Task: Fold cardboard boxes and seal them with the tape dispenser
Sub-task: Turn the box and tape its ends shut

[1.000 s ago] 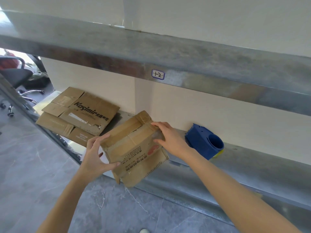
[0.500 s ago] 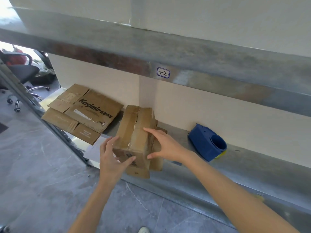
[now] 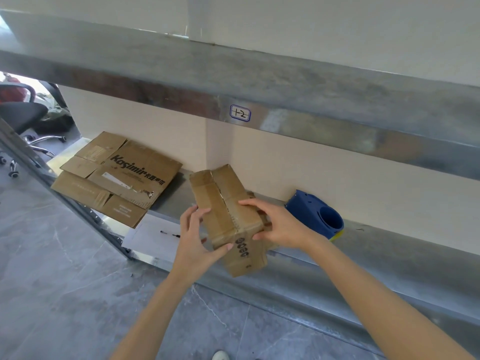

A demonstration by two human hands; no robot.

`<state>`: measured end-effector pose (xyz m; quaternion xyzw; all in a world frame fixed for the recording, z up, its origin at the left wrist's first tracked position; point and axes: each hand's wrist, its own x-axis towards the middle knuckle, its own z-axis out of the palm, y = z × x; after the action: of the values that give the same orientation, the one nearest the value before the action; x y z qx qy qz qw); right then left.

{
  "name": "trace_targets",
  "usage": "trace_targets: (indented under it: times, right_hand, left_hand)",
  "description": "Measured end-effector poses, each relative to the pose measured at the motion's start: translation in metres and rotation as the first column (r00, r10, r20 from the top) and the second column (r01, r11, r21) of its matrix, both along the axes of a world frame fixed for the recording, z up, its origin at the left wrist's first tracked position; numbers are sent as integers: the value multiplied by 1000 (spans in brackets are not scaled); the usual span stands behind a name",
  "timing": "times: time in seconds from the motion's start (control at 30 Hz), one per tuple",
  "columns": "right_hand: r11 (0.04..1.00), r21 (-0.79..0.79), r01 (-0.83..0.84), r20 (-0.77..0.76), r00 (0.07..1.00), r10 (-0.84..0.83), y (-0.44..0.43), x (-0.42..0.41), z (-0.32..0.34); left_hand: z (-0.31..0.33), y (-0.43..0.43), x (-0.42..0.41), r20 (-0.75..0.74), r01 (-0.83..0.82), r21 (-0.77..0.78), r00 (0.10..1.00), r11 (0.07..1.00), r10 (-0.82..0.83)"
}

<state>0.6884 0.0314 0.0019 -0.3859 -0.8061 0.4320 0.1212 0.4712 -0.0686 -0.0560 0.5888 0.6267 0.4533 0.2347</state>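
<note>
A small brown cardboard box stands folded up at the front of the metal shelf, its two top flaps meeting along a middle seam. My left hand grips its left side, thumb curled on the near corner. My right hand holds its right side, fingers lying over the top flap and thumb on the near face. The blue tape dispenser sits on the shelf just right of my right hand, untouched.
A flattened cardboard box printed "Kosimir" lies on the shelf's left end. A white sheet with a pen lies below it. An upper shelf beam labelled "1-2" overhangs. Office chair at far left; grey floor below.
The box went from a skewed, half-flat shape to a squared-up box with its top flaps closed. Both hands shifted onto its sides.
</note>
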Motion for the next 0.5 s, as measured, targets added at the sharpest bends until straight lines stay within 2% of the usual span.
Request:
trace_targets:
  times: [0.23, 0.5]
  right_hand:
    - [994, -84, 67, -121, 990, -77, 8, 19, -5]
    - [995, -102, 11, -114, 993, -23, 24, 0, -11]
  left_hand:
    - [6, 12, 25, -21, -30, 91, 999, 995, 32]
    - [-5, 13, 19, -35, -122, 123, 991, 985, 127]
